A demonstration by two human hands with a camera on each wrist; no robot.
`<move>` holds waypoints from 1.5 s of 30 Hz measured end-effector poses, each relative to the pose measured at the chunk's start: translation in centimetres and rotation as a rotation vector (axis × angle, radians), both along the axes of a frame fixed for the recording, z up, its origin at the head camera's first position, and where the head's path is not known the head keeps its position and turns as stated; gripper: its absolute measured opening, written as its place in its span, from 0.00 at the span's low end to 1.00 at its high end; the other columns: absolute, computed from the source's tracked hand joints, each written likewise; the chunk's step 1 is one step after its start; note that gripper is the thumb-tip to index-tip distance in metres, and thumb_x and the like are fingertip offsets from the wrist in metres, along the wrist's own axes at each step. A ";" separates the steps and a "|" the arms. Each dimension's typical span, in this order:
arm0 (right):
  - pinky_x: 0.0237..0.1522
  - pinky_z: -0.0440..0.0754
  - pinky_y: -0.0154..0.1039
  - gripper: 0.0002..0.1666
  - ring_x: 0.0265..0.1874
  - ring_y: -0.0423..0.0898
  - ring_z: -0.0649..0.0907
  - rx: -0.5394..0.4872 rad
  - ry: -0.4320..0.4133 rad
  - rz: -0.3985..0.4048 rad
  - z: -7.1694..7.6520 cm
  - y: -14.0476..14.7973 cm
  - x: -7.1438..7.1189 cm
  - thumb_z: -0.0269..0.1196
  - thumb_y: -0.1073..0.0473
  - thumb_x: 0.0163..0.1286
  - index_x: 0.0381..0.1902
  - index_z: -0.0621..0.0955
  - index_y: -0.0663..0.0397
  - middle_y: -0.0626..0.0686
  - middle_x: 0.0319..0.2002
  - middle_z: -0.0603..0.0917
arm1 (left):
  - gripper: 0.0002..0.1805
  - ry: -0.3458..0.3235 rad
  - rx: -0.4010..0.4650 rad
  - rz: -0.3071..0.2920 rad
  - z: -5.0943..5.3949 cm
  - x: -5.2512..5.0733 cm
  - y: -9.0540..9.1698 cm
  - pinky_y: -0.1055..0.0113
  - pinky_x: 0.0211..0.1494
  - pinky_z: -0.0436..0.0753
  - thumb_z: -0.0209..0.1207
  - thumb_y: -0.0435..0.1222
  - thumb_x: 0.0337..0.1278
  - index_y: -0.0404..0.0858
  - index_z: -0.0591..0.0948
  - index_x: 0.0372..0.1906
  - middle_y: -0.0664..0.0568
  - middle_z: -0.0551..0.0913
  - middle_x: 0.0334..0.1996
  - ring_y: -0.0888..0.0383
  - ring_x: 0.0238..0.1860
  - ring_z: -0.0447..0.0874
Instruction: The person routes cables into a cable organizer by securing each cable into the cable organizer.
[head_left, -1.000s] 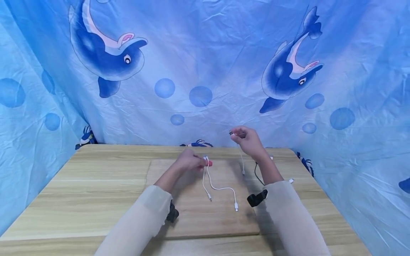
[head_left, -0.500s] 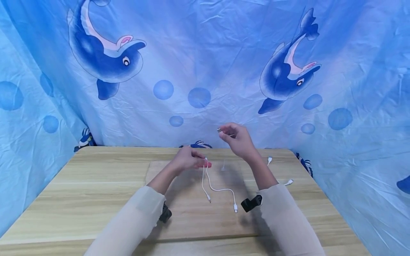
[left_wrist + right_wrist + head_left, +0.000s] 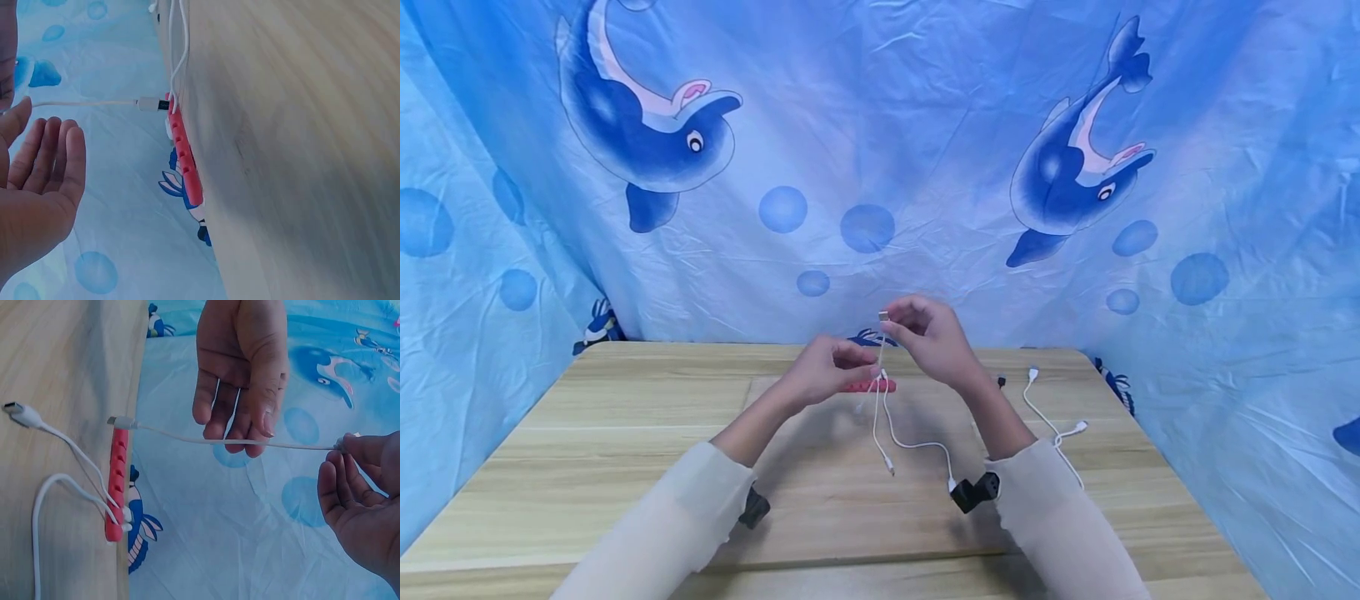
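My right hand [image 3: 928,337] pinches one end of a white USB cable [image 3: 187,440] by its plug [image 3: 883,317]. From there the cable hangs, its other plug [image 3: 125,422] level with a red slotted cable holder [image 3: 117,475]; whether they touch I cannot tell. My left hand [image 3: 827,371] is beside the hanging cable, fingers loosely extended and thumb close to the cord; contact is unclear. The red holder lies at the back edge of the wooden board, partly behind the left hand in the head view. Two other white cables [image 3: 917,444] sit in its slots and trail forward.
To the right on the table [image 3: 625,467] lie another white cable [image 3: 1045,421] and a black plug [image 3: 1002,382], partly behind the right forearm. A thin wooden board [image 3: 865,525] lies on the table. A blue dolphin-print curtain [image 3: 880,125] hangs behind and at both sides.
My right hand has moved left with the white cable, over the red holder. My left hand has drawn back left from the holder, its fingers no longer covering as much of it.
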State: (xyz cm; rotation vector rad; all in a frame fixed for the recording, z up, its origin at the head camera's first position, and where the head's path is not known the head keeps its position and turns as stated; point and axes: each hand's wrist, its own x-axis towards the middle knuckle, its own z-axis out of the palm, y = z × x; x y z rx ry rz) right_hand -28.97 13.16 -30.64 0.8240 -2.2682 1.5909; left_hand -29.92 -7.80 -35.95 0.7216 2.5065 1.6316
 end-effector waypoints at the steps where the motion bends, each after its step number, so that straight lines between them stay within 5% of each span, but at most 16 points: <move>1: 0.30 0.78 0.33 0.08 0.30 0.50 0.82 -0.006 -0.003 0.003 -0.1 -0.1 0.0 0.68 0.67 0.70 0.46 0.84 0.65 0.60 0.36 0.86 | 0.14 0.007 -0.008 -0.004 0.0 0.2 -0.1 0.65 0.49 0.84 0.71 0.39 0.61 0.35 0.89 0.49 0.51 0.90 0.41 0.58 0.43 0.86; 10: 0.29 0.77 0.33 0.08 0.28 0.49 0.80 -0.002 0.001 0.020 -0.5 -0.7 0.5 0.67 0.64 0.71 0.46 0.84 0.62 0.57 0.35 0.87 | 0.07 0.032 -0.044 -0.041 -0.1 1.5 -0.9 0.65 0.37 0.84 0.66 0.33 0.65 0.36 0.89 0.44 0.47 0.89 0.35 0.58 0.33 0.84; 22: 0.31 0.80 0.34 0.09 0.29 0.50 0.81 0.055 -0.025 0.009 -2.5 -1.0 -0.3 0.67 0.64 0.72 0.46 0.83 0.64 0.55 0.35 0.85 | 0.06 -0.046 -0.066 -0.099 -1.0 3.1 -0.7 0.63 0.37 0.86 0.63 0.33 0.69 0.37 0.88 0.35 0.52 0.84 0.27 0.56 0.31 0.82; 29: 0.30 0.78 0.32 0.05 0.28 0.45 0.80 0.092 -0.085 -0.018 -5.1 -1.0 -1.9 0.67 0.67 0.70 0.41 0.82 0.63 0.54 0.32 0.84 | 0.07 -0.106 -0.063 -0.098 -2.3 3.0 -0.6 0.66 0.34 0.81 0.63 0.30 0.67 0.28 0.86 0.38 0.50 0.83 0.24 0.58 0.28 0.79; 35: 0.26 0.75 0.32 0.03 0.26 0.43 0.78 0.124 -0.156 -0.011 -7.0 -0.9 -3.0 0.67 0.69 0.69 0.39 0.82 0.63 0.54 0.30 0.84 | 0.07 -0.132 -0.123 -0.063 -3.4 2.6 -0.5 0.69 0.31 0.77 0.63 0.31 0.66 0.30 0.88 0.38 0.53 0.83 0.22 0.61 0.26 0.77; 45: 0.33 0.80 0.34 0.04 0.31 0.43 0.82 0.218 -0.217 -0.026 -9.4 -0.7 -5.0 0.69 0.69 0.67 0.39 0.85 0.62 0.53 0.32 0.87 | 0.05 -0.171 -0.204 -0.060 -4.6 1.6 -0.2 0.69 0.32 0.79 0.65 0.31 0.65 0.33 0.90 0.36 0.49 0.87 0.23 0.60 0.26 0.80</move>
